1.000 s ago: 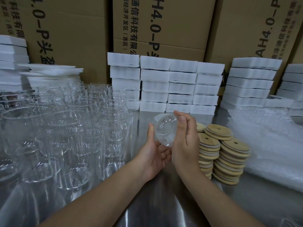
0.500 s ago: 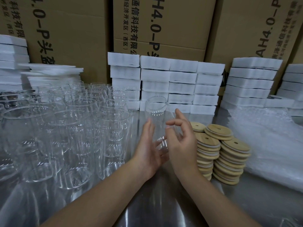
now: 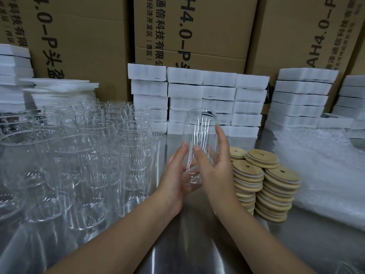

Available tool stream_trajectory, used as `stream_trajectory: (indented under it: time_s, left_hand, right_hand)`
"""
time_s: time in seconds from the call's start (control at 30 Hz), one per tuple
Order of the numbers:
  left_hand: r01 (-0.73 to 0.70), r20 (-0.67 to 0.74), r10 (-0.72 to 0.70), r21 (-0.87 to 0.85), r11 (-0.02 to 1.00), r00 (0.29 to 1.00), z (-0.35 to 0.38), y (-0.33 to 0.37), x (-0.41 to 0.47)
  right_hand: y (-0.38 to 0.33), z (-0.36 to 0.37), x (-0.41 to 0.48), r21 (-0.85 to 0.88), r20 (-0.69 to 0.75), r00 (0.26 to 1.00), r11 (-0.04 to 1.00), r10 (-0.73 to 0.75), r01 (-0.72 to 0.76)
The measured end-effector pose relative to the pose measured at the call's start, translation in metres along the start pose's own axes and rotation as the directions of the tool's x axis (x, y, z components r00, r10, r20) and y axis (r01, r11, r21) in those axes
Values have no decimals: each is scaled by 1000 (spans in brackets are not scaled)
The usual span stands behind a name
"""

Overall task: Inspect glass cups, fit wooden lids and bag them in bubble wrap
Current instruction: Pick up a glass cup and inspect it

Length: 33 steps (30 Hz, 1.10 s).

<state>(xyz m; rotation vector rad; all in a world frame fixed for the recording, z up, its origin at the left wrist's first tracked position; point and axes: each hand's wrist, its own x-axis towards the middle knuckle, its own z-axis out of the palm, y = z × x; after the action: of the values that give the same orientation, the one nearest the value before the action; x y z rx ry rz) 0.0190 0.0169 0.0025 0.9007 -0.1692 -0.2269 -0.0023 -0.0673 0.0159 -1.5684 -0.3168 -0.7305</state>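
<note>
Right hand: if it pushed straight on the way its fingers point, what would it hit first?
The right hand points forward alongside the glass cup it touches; beyond that, probably the stacked white foam blocks at the back, though depth is unclear.

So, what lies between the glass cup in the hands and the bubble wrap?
In the head view, stacks of wooden lids stand on the table between the glass cup and the bubble wrap.
</note>
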Motion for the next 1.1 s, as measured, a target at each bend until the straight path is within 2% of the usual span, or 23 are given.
stream_trajectory:
  time_s: [0.23,0.4,0.57,0.77,0.87,1.0,1.1]
  left_hand:
    - [152,42,-148,-110,982,988,-3,-1,2]
    - [146,44,-141,-135,980,989,-2,-3,2]
    - [161,129,-144,-138,977,981,-5,-4,3]
    - [139,69,-133,-86,987,989,-4,-5,5]
    - [78,13,-77,-114,990,997,2,-7,0]
    - [-44,70,49,-70,997,996,13,-10,-6]
    - [-98,66,101,-43,994,993,17,-12,-11]
  right_hand:
    - [-2,-2,3,189,-8,992,975,123,-120]
    - [1,-4,7,228,-8,962,937,273,-264]
    - [5,-4,13,282,-4,928,891,373,-356]
    - [4,-3,13,284,-72,950,920,303,-271]
    - [0,-4,11,253,-83,965,942,248,-221]
    - [-4,-6,11,256,-197,962,957,191,-137]
    - [-4,-7,14,254,-227,956,959,189,-129]
